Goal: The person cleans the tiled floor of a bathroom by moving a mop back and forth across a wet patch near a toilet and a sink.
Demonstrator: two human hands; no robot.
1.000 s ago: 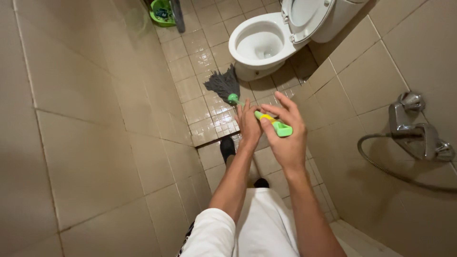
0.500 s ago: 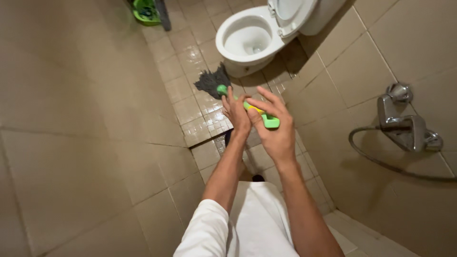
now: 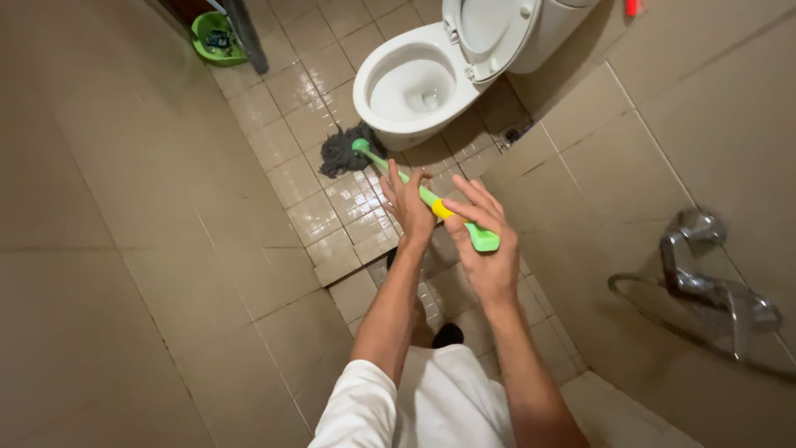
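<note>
While we steady the mop handle (image 3: 431,199) between our left hand (image 3: 408,202) and right hand (image 3: 489,249), fingers loosely spread rather than clenched, the grey mop head (image 3: 342,155) has slid up-frame, now touching the toilet (image 3: 414,83) base at upper centre, reaching floor there.

A white toilet (image 3: 414,83) with its lid raised stood at twelve o'clock on the wet tiled floor (image 3: 298,178). At eleven o'clock a green basin (image 3: 217,39) sat by a dark post, holding what may have been small items. A chrome tap (image 3: 705,278) with a hose hung on the wall at three o'clock.
</note>
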